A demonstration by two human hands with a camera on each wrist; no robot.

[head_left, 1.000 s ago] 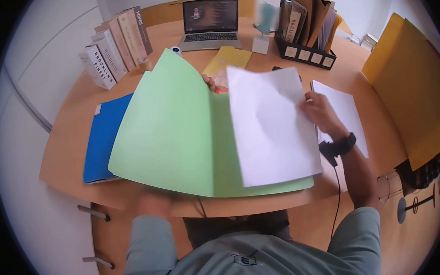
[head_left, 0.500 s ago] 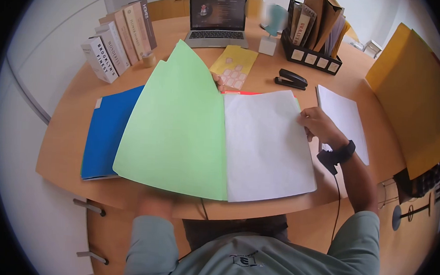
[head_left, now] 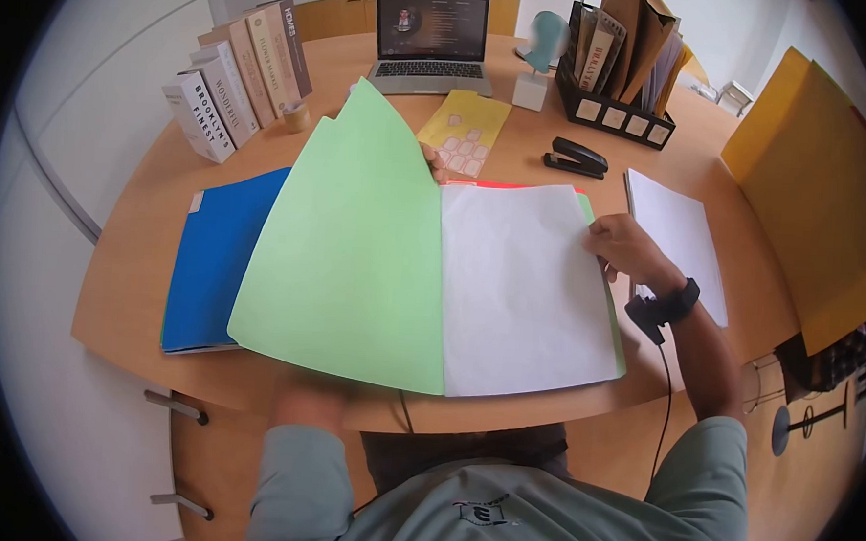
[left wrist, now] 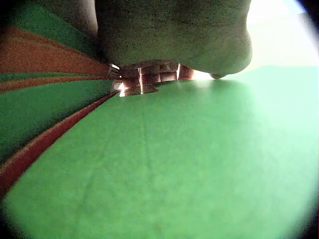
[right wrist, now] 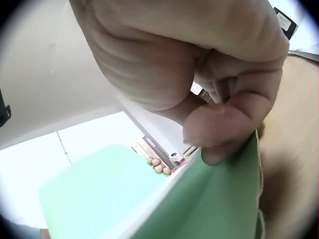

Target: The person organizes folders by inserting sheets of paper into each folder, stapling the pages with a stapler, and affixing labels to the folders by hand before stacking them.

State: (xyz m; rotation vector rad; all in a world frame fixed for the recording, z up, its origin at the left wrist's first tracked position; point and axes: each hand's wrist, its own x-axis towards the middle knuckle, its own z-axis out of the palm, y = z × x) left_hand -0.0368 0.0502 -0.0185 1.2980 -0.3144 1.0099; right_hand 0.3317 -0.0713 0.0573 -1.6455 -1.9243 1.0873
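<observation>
A green folder (head_left: 346,256) stands open, its left cover raised and a white sheet (head_left: 530,285) lying flat over its right side. The left hand (head_left: 433,163) is mostly behind the raised cover, with fingers gripping the folder at its top near the fold. In the left wrist view, that hand (left wrist: 172,42) lies against the green cover (left wrist: 199,154), beside red and green layers. At the folder's right edge, the right hand (head_left: 630,249) pinches the border. The right wrist view shows its thumb and fingers (right wrist: 219,124) on the green edge (right wrist: 214,194).
A blue folder (head_left: 218,259) lies left, a paper stack (head_left: 685,235) right. Behind are a stapler (head_left: 576,158), yellow sheet (head_left: 470,126), laptop (head_left: 430,40), books (head_left: 237,84), small cup (head_left: 296,117), white-based figure (head_left: 530,91) and file box (head_left: 617,119). Yellow boards (head_left: 799,192) stand far right.
The white sheet, lifted and slanted earlier, has come down flat over the folder's right side. The right hand moved down with it, and a green border now shows beside the sheet.
</observation>
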